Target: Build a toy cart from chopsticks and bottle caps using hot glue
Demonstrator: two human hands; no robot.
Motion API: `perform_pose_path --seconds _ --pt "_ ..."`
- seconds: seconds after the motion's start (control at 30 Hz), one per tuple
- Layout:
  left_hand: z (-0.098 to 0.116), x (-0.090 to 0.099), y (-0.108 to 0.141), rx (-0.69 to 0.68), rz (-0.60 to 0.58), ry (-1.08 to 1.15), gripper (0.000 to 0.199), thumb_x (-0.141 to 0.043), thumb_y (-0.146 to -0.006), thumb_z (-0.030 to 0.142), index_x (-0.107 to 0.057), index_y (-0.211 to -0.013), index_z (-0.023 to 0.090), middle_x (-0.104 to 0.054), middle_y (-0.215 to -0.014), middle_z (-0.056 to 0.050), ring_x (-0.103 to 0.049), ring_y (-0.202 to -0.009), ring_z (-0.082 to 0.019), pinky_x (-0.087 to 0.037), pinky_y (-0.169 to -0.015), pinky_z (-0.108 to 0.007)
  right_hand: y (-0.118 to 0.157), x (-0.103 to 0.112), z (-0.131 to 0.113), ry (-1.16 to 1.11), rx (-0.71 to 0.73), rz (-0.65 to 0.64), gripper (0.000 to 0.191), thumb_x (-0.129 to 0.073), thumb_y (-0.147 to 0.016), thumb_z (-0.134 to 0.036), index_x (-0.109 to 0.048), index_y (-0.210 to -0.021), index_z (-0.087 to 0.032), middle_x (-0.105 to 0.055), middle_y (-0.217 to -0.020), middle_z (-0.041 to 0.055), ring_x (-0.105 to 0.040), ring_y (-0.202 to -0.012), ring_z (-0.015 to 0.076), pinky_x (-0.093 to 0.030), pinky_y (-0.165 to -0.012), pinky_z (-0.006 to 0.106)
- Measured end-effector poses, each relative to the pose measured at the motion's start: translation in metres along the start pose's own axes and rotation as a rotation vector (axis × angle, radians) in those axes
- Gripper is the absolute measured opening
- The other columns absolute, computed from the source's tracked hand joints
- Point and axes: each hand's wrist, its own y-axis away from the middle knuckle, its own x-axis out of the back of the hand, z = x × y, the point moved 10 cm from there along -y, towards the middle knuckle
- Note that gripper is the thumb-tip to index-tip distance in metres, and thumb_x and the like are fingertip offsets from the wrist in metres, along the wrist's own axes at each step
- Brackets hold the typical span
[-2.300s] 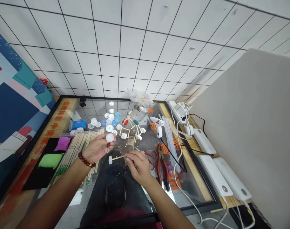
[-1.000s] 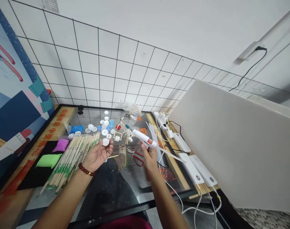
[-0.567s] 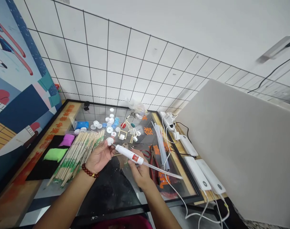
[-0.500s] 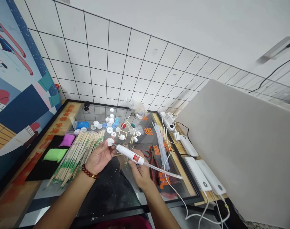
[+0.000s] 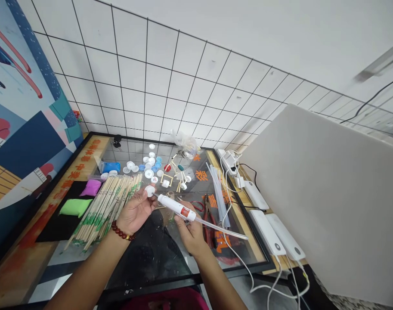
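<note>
Between the thumb and fingers of my left hand (image 5: 136, 212) is a white bottle cap (image 5: 150, 190). My right hand (image 5: 190, 230) is closed around a white hot glue gun (image 5: 173, 206), its nozzle pointing left and up at the cap. The nozzle tip is at the cap; whether it touches cannot be made out. A clear glue stick (image 5: 222, 229) sticks out of the gun's rear end. Just beyond my hands lie loose white and blue bottle caps (image 5: 149, 174) and a small stick-built piece (image 5: 165, 181) with a white cap on it.
Wrapped chopsticks (image 5: 106, 206) lie left of my left hand, beside green clay (image 5: 75, 207) and purple clay (image 5: 91, 187). Pliers (image 5: 209, 219) and spare glue sticks (image 5: 219, 193) are on the right. A white cable (image 5: 230, 189) runs down the right side near power banks (image 5: 266, 230).
The view has shifted slightly. Both hands hold nearly the same pose, with the glue gun's nozzle still at the bottle cap.
</note>
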Motion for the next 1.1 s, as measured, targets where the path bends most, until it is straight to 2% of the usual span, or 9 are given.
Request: perform_pose_path --seconds 0.37,0.63,1.1 --pt "0.0019 0.0044 -0.0011 -0.013 0.006 -0.02 0.033 -0.085 -0.067 0.014 -0.074 -0.098 0.017 -0.071 -0.091 -0.002 -0.062 -0.074 -0.012 -0.055 -0.069 -0.025 -0.0035 -0.004 -0.0078 0.017 0.048 0.0 0.027 -0.055 -0.095 -0.026 -0.057 -0.122 -0.023 -0.068 -0.111 0.01 -0.064 -0.104 0.0262 -0.052 -0.093 0.045" --pt "0.0079 0.0016 0.0012 -0.072 -0.009 0.015 0.034 -0.088 -0.064 0.017 -0.075 -0.095 0.017 -0.069 -0.088 -0.002 -0.06 -0.075 -0.012 -0.054 -0.071 -0.027 -0.0037 -0.0029 -0.005 -0.014 -0.004 0.011 0.025 -0.053 -0.096 -0.026 -0.059 -0.12 -0.023 -0.067 -0.111 0.0093 -0.064 -0.104 0.0261 -0.052 -0.093 0.044" --pt "0.0051 0.0069 -0.001 -0.057 0.013 0.011 0.037 -0.09 -0.062 0.017 -0.075 -0.095 0.016 -0.071 -0.089 -0.002 -0.062 -0.076 -0.013 -0.054 -0.068 -0.025 -0.0017 -0.0051 -0.0029 -0.013 -0.017 -0.003 0.027 -0.055 -0.095 -0.029 -0.06 -0.12 -0.022 -0.068 -0.114 0.0109 -0.064 -0.107 0.0271 -0.052 -0.093 0.045"
